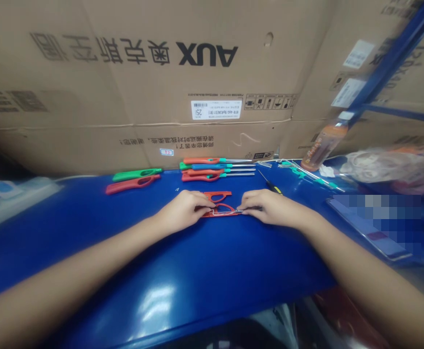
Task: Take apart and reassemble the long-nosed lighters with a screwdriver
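While fingertip-gripped by left hand (182,209) and right hand (267,206), red lighter shell (222,211) lengthwise left-right, tip rightward.

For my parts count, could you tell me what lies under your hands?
A red lighter shell on the blue table, its ends hidden under the left hand and right hand.

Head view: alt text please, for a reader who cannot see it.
A left hand and a right hand pinch the two ends of a red handle shell lying on a blue table. A second red shell lies just behind it, with long lighters and cardboard boxes beyond.
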Tool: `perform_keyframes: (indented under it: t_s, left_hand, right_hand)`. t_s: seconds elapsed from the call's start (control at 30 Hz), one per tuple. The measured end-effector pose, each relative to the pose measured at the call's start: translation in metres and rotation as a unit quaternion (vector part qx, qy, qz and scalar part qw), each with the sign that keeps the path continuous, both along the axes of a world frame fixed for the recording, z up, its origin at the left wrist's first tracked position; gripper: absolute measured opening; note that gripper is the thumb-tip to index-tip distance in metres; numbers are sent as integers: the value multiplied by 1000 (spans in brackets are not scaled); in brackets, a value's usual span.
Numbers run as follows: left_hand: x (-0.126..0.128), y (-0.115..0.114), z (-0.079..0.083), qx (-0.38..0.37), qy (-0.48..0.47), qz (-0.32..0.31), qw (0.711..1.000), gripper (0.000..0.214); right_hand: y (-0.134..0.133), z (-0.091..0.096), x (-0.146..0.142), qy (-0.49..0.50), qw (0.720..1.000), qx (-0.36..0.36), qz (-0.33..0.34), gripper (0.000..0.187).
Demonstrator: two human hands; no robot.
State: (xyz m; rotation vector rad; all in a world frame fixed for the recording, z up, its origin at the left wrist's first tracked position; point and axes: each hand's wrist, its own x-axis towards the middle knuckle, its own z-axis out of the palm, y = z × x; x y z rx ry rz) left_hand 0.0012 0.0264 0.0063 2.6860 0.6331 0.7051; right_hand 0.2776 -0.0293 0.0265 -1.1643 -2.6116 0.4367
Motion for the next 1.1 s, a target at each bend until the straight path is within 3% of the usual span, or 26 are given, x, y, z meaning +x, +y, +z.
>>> perform_keyframes:
  t_s: [0.3,0.7,0.87,1.1]
  left_hand:
    - [1,0,-1,2,5,-5,1000,20]
    - [5,-4,-4,3,-1,1,1000,19]
    - [5,-2,-6,15,-6,-5,1000,23]
    - [5,-2,-5,16,1,-9,1000,23]
  right_hand:
    - [-3,1,-8,-118,988,95,-6,23]
    - [-15,17,-24,-278,956,93,-27,20]
    - [-19,13,-32,-339,935,96,-27,16]
    - [-19,7,-35,-354,927,123,0,14]
